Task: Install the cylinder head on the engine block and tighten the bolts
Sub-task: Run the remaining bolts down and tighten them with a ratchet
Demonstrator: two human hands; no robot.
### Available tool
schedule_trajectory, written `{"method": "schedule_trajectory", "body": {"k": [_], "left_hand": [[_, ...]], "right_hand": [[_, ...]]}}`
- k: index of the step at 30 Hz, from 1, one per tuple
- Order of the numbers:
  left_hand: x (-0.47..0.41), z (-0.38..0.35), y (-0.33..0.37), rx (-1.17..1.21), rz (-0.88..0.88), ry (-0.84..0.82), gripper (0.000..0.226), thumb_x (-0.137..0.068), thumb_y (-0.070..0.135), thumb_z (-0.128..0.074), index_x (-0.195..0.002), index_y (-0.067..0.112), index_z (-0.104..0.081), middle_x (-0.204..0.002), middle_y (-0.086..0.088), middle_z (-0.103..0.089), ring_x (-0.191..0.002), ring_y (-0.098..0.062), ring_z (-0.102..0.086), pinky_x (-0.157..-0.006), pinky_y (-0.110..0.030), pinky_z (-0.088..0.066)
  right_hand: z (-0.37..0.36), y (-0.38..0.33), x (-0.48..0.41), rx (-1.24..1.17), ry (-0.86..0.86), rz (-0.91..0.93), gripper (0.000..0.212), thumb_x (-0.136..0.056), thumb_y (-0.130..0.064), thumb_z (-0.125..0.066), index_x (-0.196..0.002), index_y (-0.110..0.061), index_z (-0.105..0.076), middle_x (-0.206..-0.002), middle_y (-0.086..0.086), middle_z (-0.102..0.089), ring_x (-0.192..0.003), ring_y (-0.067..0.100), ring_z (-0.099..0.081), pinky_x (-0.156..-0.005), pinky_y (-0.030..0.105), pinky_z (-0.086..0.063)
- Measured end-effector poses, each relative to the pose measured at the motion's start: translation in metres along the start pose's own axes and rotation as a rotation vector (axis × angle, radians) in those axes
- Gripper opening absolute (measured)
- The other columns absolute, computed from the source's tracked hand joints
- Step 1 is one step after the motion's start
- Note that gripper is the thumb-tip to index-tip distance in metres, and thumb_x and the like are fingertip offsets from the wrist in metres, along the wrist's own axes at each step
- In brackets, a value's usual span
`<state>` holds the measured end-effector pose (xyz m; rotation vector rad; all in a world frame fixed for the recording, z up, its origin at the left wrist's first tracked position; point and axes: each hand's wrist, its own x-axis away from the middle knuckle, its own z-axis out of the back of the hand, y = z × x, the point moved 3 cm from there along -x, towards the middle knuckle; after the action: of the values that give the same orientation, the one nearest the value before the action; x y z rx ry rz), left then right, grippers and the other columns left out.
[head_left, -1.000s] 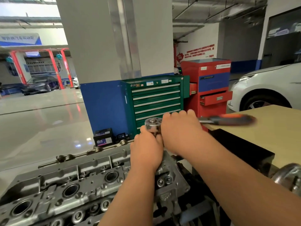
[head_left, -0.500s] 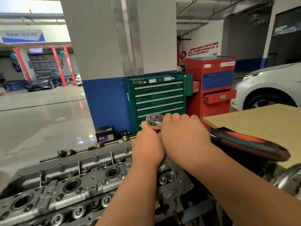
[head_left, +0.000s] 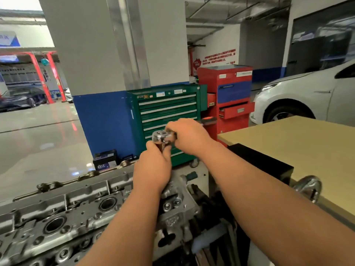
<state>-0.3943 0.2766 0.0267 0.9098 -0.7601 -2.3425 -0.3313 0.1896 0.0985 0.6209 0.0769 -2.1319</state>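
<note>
Facing a garage bay with a glossy grey floor [head_left: 38, 143], a white pillar with a blue base [head_left: 107, 73], a green steel drawer cabinet [head_left: 167, 106] against it and a red tool cart [head_left: 230, 93] just beside that. Also taking in a white car [head_left: 299, 95] at the far right and a small black battery [head_left: 105, 160] on the floor by the pillar.

Standing over a bare silver aluminium cylinder head [head_left: 67, 217], lying across the lower left with its round bores facing up, beside a tan wooden tabletop [head_left: 297, 143] on the right.

Gripping with the left hand [head_left: 153, 167], fingers curled tight round the upright shaft directly beneath the head of a chrome ratchet wrench [head_left: 160, 136], above the right end of the cylinder head. Wrapping the right hand [head_left: 189, 137] round the wrench just behind that head, fingers closed over it.

Compared with half a second ago: now pointing the orange-and-black handle [head_left: 208, 120] away toward the red cart, mostly covered by the right hand, instead of sweeping it out to the right over the tabletop. Keeping the left hand in the same grip under the wrench head.
</note>
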Motion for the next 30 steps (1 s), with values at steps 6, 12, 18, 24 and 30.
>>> {"method": "schedule_trajectory", "body": {"k": [6, 12, 18, 24, 30], "left_hand": [[0.003, -0.005, 0.003, -0.055, -0.022, -0.092, 0.023, -0.093, 0.025, -0.05, -0.11, 0.012, -0.04, -0.092, -0.004, -0.056, -0.077, -0.025, -0.055, -0.065, -0.035, -0.042], [0.004, -0.001, 0.008, -0.032, 0.007, -0.022, 0.029, -0.099, 0.036, -0.041, -0.108, 0.008, -0.044, -0.104, -0.018, -0.062, -0.091, -0.037, -0.058, -0.076, -0.042, -0.046], [0.003, -0.003, 0.001, 0.01, 0.035, -0.059, 0.027, -0.095, 0.028, -0.046, -0.114, 0.012, -0.037, -0.107, -0.014, -0.061, -0.089, -0.031, -0.057, -0.072, -0.039, -0.044], [0.005, 0.001, 0.007, 0.004, -0.003, -0.029, 0.024, -0.097, 0.031, -0.044, -0.11, 0.011, -0.042, -0.103, -0.015, -0.062, -0.089, -0.033, -0.058, -0.074, -0.04, -0.046], [0.003, 0.0, 0.004, 0.035, -0.002, -0.038, 0.021, -0.096, 0.029, -0.046, -0.108, 0.014, -0.041, -0.102, -0.01, -0.063, -0.085, -0.027, -0.057, -0.071, -0.038, -0.046]], "right_hand": [[-0.002, -0.03, 0.037, 0.18, -0.044, -0.135, 0.034, -0.093, -0.019, -0.045, -0.124, -0.006, -0.046, -0.109, 0.011, -0.058, -0.098, 0.029, -0.056, -0.066, 0.038, -0.029], [0.014, -0.004, 0.006, 0.002, -0.106, 0.01, 0.019, -0.095, -0.021, -0.047, -0.11, -0.015, -0.057, -0.111, 0.004, -0.064, -0.098, 0.024, -0.058, -0.085, 0.036, -0.045], [-0.001, -0.026, 0.035, 0.244, 0.033, -0.126, 0.026, -0.096, -0.026, -0.044, -0.116, -0.01, -0.05, -0.093, 0.005, -0.06, -0.083, 0.026, -0.058, -0.062, 0.034, -0.03], [0.015, -0.007, 0.004, 0.023, -0.209, -0.029, 0.016, -0.092, -0.023, -0.05, -0.103, -0.013, -0.053, -0.101, 0.004, -0.06, -0.091, 0.025, -0.056, -0.076, 0.036, -0.042], [-0.009, -0.011, 0.032, 0.185, 0.183, -0.173, 0.013, -0.083, -0.025, -0.061, -0.085, -0.016, -0.054, -0.067, -0.002, -0.056, -0.059, 0.021, -0.055, -0.048, 0.03, -0.029]]}}
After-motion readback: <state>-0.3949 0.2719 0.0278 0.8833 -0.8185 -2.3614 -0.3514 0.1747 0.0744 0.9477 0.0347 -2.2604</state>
